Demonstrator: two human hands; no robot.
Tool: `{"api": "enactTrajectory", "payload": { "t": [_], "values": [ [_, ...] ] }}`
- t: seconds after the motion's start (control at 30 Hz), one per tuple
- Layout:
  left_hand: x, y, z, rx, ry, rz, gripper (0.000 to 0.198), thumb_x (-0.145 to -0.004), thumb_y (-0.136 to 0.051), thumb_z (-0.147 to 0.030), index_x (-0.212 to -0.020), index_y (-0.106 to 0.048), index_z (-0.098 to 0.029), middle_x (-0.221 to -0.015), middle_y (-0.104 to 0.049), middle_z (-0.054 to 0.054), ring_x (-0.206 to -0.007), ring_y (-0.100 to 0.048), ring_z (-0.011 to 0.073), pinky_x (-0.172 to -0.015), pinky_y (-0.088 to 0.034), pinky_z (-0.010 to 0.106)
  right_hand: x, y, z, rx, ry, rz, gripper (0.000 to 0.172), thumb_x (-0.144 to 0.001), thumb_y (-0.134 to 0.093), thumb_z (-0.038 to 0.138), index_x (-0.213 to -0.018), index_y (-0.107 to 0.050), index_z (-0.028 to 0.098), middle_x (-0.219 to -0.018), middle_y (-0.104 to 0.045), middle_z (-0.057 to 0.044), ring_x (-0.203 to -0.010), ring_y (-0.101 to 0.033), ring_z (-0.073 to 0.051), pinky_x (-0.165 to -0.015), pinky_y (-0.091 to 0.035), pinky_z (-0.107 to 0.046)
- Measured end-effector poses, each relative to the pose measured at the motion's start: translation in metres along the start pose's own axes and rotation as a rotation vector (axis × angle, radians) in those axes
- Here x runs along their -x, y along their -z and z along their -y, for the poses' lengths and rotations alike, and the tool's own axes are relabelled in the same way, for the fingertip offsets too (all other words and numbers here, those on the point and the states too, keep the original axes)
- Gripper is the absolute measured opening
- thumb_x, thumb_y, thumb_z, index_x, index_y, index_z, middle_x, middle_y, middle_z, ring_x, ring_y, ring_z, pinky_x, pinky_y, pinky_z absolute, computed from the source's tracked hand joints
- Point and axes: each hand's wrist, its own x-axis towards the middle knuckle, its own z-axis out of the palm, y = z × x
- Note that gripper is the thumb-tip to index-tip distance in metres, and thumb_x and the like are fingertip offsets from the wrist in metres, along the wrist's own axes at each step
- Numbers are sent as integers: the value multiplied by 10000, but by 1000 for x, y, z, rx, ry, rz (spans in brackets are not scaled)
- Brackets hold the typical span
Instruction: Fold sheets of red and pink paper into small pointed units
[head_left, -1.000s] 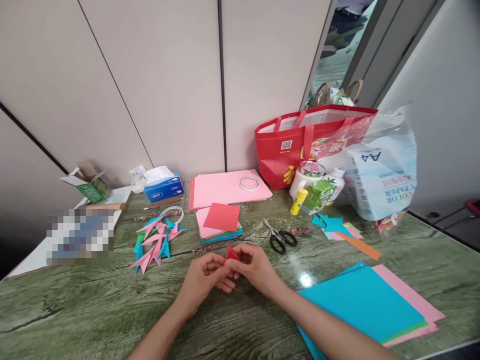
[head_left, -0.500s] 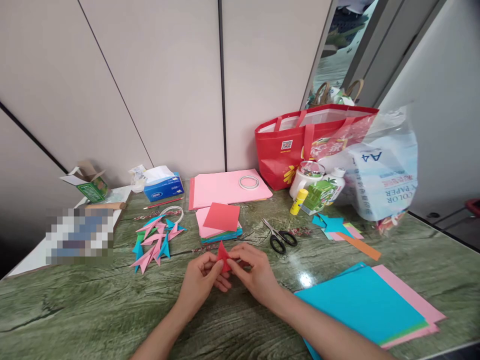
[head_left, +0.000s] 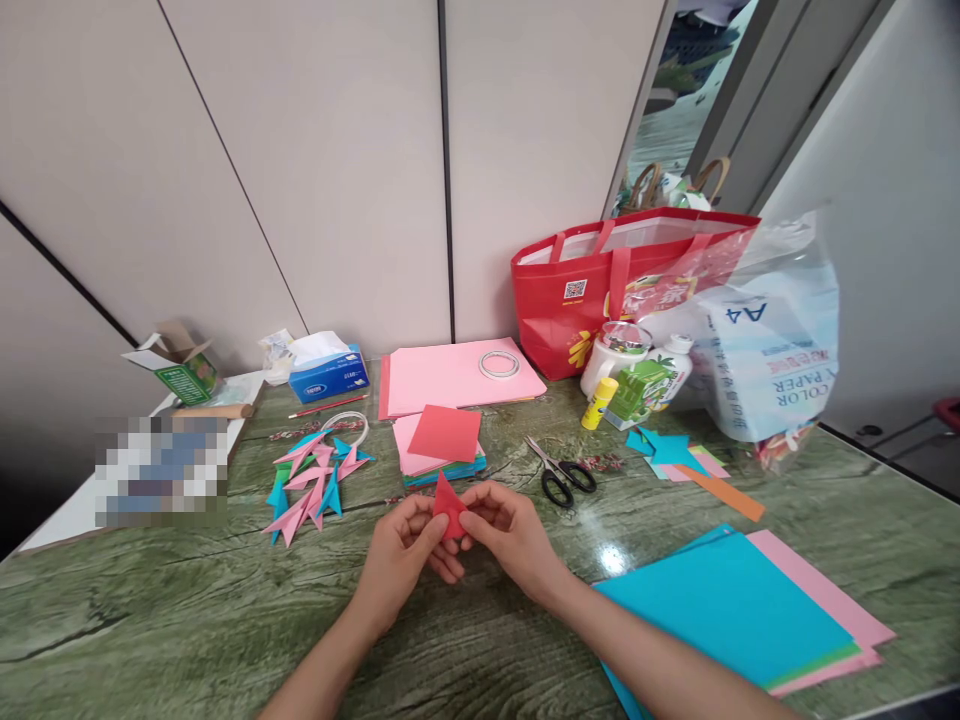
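Both my hands meet over the middle of the green table [head_left: 150,620]. A small folded red paper piece [head_left: 448,508] stands point-up between them. My left hand [head_left: 405,560] pinches its left side and my right hand [head_left: 510,535] pinches its right side. Just behind lies a stack of small coloured paper squares [head_left: 442,445] with a red one on top. Several folded pink and blue paper points [head_left: 311,480] lie to the left. Black-handled scissors [head_left: 562,472] rest to the right of my hands.
Large blue and pink sheets [head_left: 742,610] lie at the near right. At the back are big pink sheets [head_left: 450,378] with a tape ring [head_left: 499,364], a tissue box [head_left: 328,372], a glue stick [head_left: 598,403], a red tote bag [head_left: 600,285] and an A4 paper pack [head_left: 765,340].
The red piece has turned upright between my fingers, its point now showing higher. Both hands shifted slightly left and away from me.
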Motion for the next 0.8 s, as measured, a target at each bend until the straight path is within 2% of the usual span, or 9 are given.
{"api": "enactTrajectory", "payload": {
  "t": [0.1, 0.33, 0.47, 0.63, 0.7, 0.8],
  "values": [
    [-1, 0, -1, 16, 10, 21, 173, -789, -516, -321, -832, -487, -155, -527, -575, -33, -396, -580, 127, -384, -460, 225, -1, 3, -2, -82, -20, 38, 134, -696, -639, 257, -758, -576, 156, -630, -586, 26, -507, -510, -73, -510, -417, -195],
    [0, 0, 1, 31, -32, 52, 168, -791, -511, -312, -762, -504, -146, -655, -587, -6, -396, -556, 91, -364, -429, 196, -1, 3, -7, -131, -61, 50, 172, -689, -649, 281, -791, -573, 166, -650, -599, 17, -546, -525, -91, -532, -414, -207],
    [1, -1, 2, 61, -8, 44, 169, -785, -520, -321, -754, -497, -156, -538, -533, -45, -363, -514, 81, -339, -395, 176, -1, 3, -6, 16, -17, -8, 126, -687, -640, 267, -746, -586, 169, -675, -604, 5, -610, -557, -122, -586, -445, -239],
    [1, -3, 2, 38, 7, 58, 164, -788, -515, -317, -784, -497, -154, -466, -544, -38, -400, -522, 103, -391, -412, 195, 0, 6, -6, 376, 162, -120, 43, -706, -610, 215, -699, -627, 175, -712, -606, -21, -689, -555, -154, -621, -447, -254],
    [0, -2, 3, 5, -1, 34, 170, -786, -513, -322, -778, -500, -153, -456, -558, -30, -396, -517, 105, -396, -412, 201, 2, 5, -6, 440, 180, -106, 58, -725, -583, 195, -723, -638, 178, -721, -617, -28, -685, -563, -155, -613, -456, -253],
    [-1, 0, 5, -67, -30, -26, 179, -775, -519, -331, -748, -503, -154, -442, -562, -29, -385, -510, 109, -396, -411, 207, 4, 2, -7, 394, 138, -40, 93, -736, -563, 186, -795, -635, 176, -780, -642, -40, -712, -594, -160, -635, -487, -261]
  ]
}}
